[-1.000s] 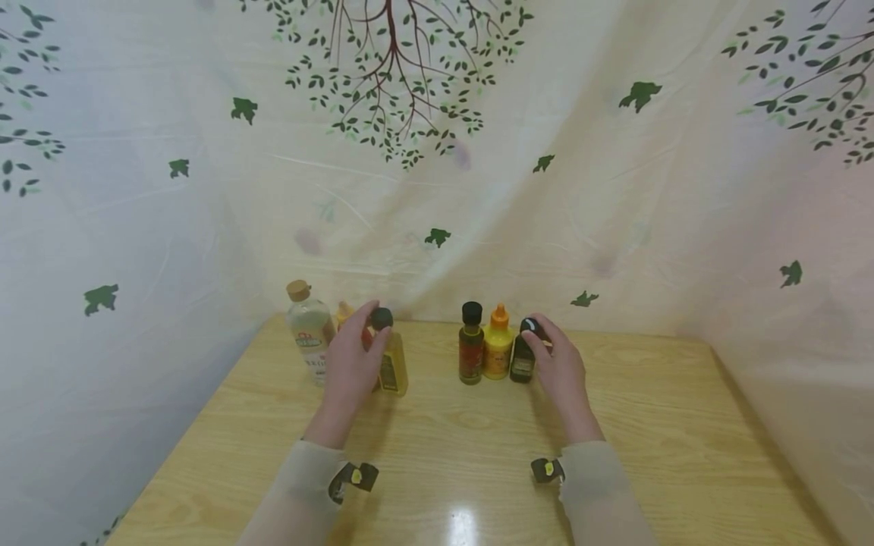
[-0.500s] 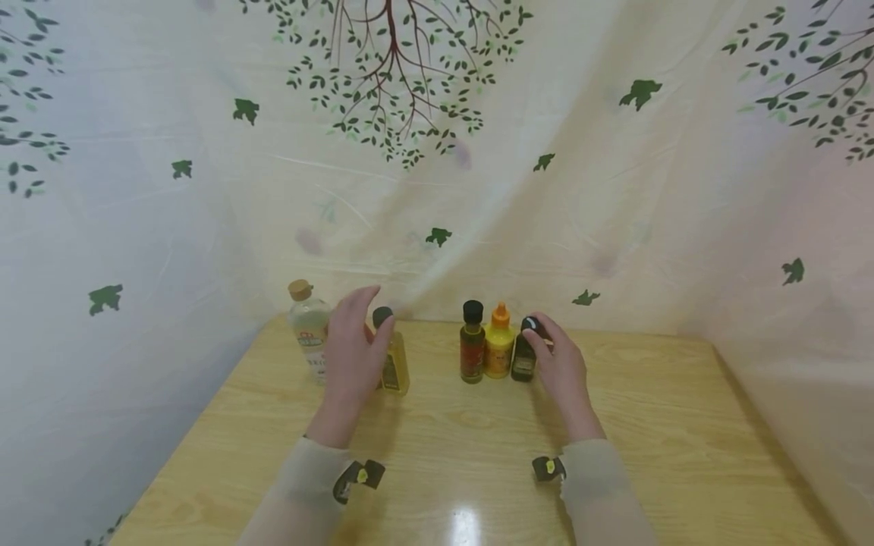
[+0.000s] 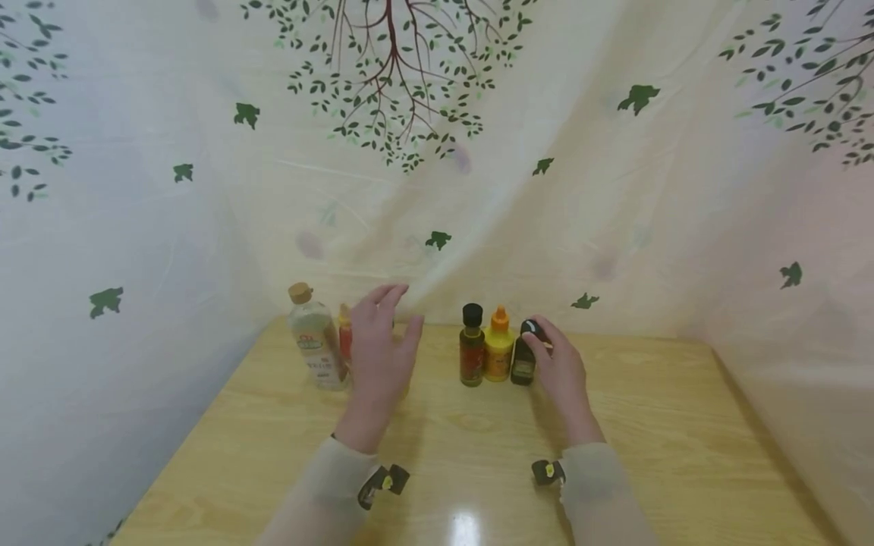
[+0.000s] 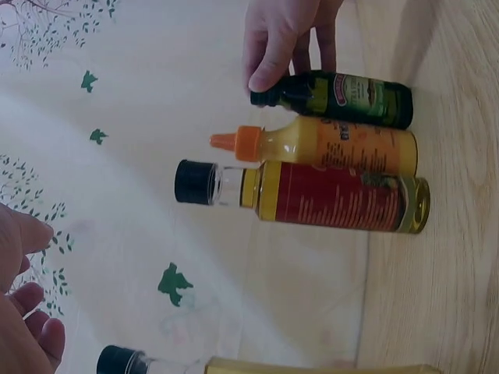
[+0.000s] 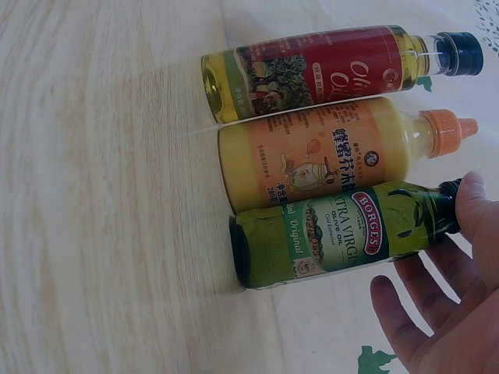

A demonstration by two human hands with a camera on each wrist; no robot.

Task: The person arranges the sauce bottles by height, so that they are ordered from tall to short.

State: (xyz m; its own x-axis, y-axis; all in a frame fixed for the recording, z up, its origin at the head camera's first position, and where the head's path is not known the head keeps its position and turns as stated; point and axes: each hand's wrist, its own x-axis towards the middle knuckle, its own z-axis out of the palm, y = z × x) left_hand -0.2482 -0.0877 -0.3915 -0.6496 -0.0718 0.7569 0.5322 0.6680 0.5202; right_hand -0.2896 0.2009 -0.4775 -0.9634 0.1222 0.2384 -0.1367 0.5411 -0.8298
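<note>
My right hand pinches the black cap of a green olive oil bottle between thumb and fingers. That bottle stands upright on the wooden table, beside a yellow honey mustard squeeze bottle with an orange nozzle. Left of these is a red-labelled olive oil bottle. My left hand hovers with spread fingers, holding nothing. It hides most of a yellow oil bottle, whose dark cap shows at the bottom of the left wrist view.
A large clear bottle with a tan cap stands at the left, with a red squeeze bottle partly hidden beside it. The wood-grain table ends at a leaf-printed curtain behind the bottles.
My left hand has moved right from beside the yellow oil bottle to in front of it, its fingers spreading. The red squeeze bottle shows again. My right hand stays on the green bottle's cap.
</note>
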